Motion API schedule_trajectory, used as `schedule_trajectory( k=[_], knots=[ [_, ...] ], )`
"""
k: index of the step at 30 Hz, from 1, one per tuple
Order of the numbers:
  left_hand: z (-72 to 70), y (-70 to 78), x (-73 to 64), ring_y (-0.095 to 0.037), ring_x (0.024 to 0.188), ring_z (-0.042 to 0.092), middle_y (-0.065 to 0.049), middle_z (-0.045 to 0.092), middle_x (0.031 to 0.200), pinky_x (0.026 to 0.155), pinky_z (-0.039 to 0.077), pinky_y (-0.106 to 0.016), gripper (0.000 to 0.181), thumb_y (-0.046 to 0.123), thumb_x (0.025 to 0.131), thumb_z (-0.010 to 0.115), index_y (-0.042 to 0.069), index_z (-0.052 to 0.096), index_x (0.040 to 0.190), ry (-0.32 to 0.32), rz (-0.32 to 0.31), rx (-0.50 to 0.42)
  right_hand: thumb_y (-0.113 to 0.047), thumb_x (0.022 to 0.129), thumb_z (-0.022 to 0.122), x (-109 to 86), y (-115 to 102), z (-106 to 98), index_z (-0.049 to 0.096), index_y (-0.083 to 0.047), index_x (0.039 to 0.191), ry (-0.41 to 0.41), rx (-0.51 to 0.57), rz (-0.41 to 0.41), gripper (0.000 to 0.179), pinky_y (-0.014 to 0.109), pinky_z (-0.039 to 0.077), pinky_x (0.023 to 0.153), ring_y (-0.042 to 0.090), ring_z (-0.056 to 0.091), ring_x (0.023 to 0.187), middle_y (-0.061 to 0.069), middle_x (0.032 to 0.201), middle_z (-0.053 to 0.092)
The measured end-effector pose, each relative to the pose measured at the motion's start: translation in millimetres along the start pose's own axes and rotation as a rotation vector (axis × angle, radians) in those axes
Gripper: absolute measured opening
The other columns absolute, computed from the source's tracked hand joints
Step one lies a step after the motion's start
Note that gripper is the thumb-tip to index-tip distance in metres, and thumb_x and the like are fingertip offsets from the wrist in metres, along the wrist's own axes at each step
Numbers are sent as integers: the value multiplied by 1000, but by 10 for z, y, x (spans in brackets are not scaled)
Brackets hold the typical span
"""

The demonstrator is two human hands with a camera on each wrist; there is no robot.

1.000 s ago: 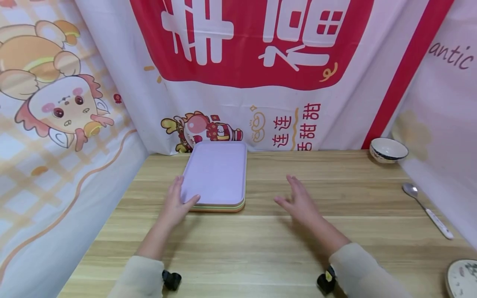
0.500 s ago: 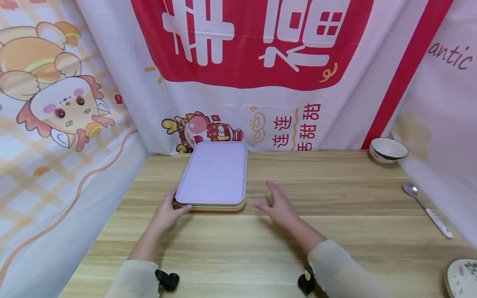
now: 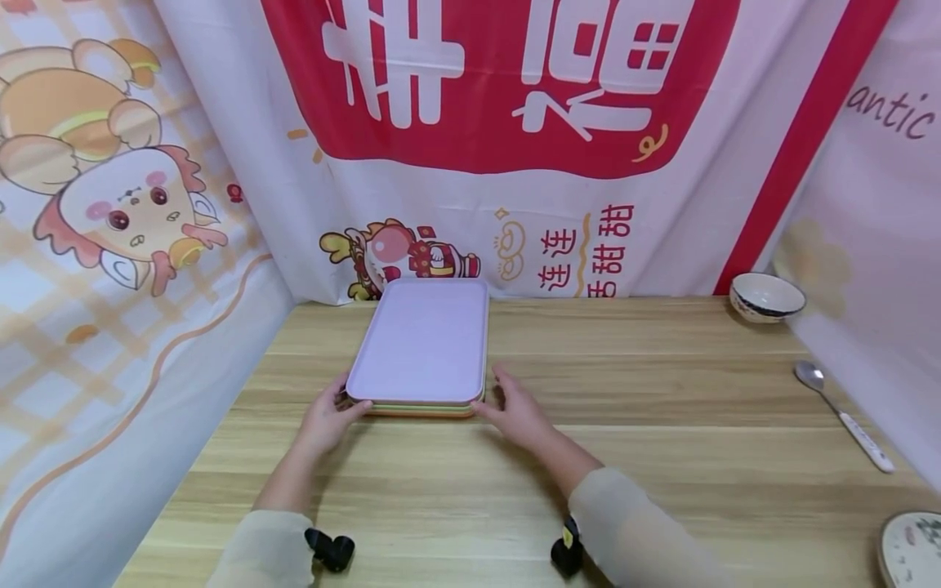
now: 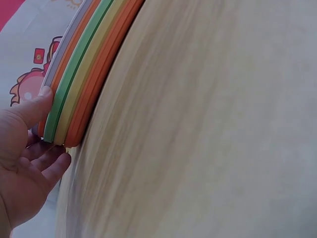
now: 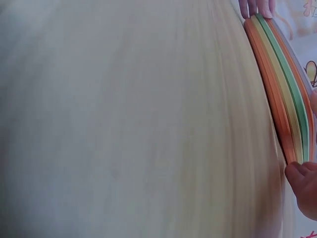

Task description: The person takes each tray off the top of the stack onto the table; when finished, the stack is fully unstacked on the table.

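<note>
A stack of several rectangular trays lies on the wooden table, a pale lilac one on top. Orange, green and yellow rims show below it in the left wrist view. My left hand grips the near left corner, thumb on the front edge and fingers round the side. At the near right corner my right hand holds the stack the same way, thumb in front and fingers along the right side. The right wrist view catches only part of the right hand, by the coloured rims.
A white bowl with a dark rim stands at the table's far right corner. In front of it lies a spoon with a white handle. A patterned dish is cut off at the lower right. Printed cloths hang behind and at both sides.
My left hand has slid down and left to the stack's near left corner. The right hand has come leftward from over the bare table to the near right corner and now touches the trays.
</note>
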State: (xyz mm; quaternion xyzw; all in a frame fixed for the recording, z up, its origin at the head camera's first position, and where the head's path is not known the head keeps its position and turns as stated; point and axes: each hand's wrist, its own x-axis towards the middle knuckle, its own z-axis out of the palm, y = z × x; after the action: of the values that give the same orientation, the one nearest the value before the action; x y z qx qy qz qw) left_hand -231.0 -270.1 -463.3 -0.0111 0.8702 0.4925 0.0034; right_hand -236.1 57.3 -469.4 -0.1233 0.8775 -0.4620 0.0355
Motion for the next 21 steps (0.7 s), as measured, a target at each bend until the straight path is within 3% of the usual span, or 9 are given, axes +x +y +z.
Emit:
schedule_trajectory(
  k=[5, 16, 18, 21],
  knots=[
    [4, 2, 9, -44, 132, 48, -34, 43, 144, 110, 44, -46, 70, 12, 93, 67, -9, 29, 149, 8, -5, -19, -37, 93, 66, 42, -58, 90, 27, -4, 154, -23, 69, 0, 79, 46, 43, 112, 35, 51, 132, 21, 148, 46],
    [-36, 102, -5, -44, 139, 39, -31, 37, 150, 115, 38, -48, 71, 12, 91, 69, -9, 31, 147, 21, -80, -105, -35, 94, 66, 68, -88, 124, 28, -3, 153, -6, 78, 18, 78, 45, 42, 113, 34, 50, 132, 20, 150, 44],
    [-49, 145, -8, -42, 140, 39, -30, 38, 150, 115, 39, -44, 72, 12, 90, 70, -8, 31, 148, 31, -86, -118, -36, 93, 66, 69, -86, 119, 28, -4, 154, -7, 78, 26, 78, 45, 42, 113, 34, 50, 133, 20, 151, 44],
    [-51, 207, -3, -37, 135, 46, -30, 41, 148, 106, 48, -26, 72, 9, 90, 70, -7, 31, 148, 53, -65, -169, -36, 94, 66, 69, -80, 106, 28, -3, 153, -7, 82, 19, 78, 45, 44, 111, 35, 51, 131, 22, 150, 44]
  ],
)
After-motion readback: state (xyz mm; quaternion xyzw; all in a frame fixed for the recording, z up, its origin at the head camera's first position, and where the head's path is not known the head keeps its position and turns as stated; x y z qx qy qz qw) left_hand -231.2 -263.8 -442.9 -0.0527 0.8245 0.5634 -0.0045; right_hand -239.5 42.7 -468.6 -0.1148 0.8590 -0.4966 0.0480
